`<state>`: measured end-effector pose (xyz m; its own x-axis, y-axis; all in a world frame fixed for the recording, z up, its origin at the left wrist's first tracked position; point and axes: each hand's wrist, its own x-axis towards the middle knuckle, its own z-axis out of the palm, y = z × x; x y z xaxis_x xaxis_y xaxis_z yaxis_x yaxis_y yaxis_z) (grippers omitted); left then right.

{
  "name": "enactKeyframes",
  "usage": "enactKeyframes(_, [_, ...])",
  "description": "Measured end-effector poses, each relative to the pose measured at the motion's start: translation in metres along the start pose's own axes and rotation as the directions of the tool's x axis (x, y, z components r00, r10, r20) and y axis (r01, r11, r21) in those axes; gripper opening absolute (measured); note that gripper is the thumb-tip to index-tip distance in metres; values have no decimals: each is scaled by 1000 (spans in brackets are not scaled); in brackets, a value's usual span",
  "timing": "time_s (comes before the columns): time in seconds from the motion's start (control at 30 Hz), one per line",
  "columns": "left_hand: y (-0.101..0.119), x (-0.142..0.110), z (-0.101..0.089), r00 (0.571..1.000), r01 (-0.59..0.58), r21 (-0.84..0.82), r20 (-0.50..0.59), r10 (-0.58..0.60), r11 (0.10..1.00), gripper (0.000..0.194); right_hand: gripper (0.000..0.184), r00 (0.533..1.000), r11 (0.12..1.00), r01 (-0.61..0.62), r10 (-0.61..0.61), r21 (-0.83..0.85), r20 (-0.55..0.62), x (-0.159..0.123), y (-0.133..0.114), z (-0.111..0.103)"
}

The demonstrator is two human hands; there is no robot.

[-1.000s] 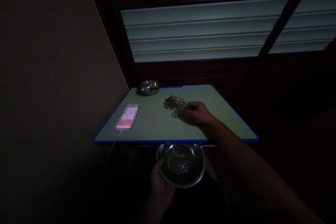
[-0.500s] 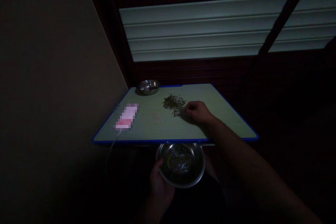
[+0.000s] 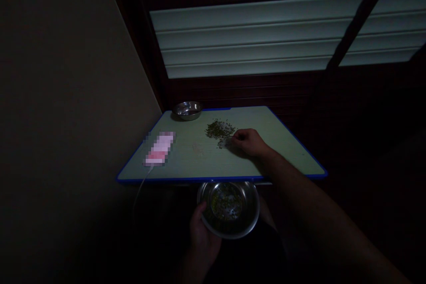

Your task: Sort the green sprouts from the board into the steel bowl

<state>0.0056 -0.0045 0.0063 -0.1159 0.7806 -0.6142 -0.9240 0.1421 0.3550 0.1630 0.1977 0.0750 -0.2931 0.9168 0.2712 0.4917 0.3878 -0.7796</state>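
Note:
My left hand (image 3: 202, 236) grips the rim of a steel bowl (image 3: 229, 207) held just below the near edge of a pale green, blue-edged table (image 3: 286, 151). Small green grains lie in the bowl. A pile of the same green grains (image 3: 218, 129) is spread on the table top. My right hand (image 3: 249, 142) rests on the table at the pile's right edge, fingers curled and touching the nearest grains; what the fingers hold, if anything, is too small to see.
A second, smaller steel bowl (image 3: 187, 109) stands at the table's far left corner. A blurred pink and white flat object (image 3: 159, 148) with a white cable lies on the left side. A beige wall is at left, louvred shutters behind. The room is dim.
My right hand has shifted slightly left along the edge of the grain pile. The bowl and my left hand stay in place.

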Motion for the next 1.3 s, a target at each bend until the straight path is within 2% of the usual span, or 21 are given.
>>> enactKeyframes(0.2, [0,1,0,1000,3,16,-17,-3,1000,30,26,1000,1000,-10,9,21,3,0,-2,0])
enactKeyframes(0.4, [-1,1,1,999,-10,47,-30,12,999,28,26,999,999,33,-33,-7,6,1,0,2])
enactKeyframes(0.5, [-1,1,0,1000,3,62,-9,-2,998,29,27,999,1000,25,-25,4,19,1,3,2])
enactKeyframes(0.87, [0,1,0,1000,-2,57,8,2,998,28,28,995,992,30,-41,126,86,0,-1,3])
enactKeyframes(1.13, [0,0,2,1000,-5,37,-8,5,999,26,26,1000,996,-1,-1,93,14,0,-1,-1])
enactKeyframes(1.3, [-1,1,1,1000,-1,24,8,1,1000,25,25,998,993,-19,13,113,55,-1,0,0])
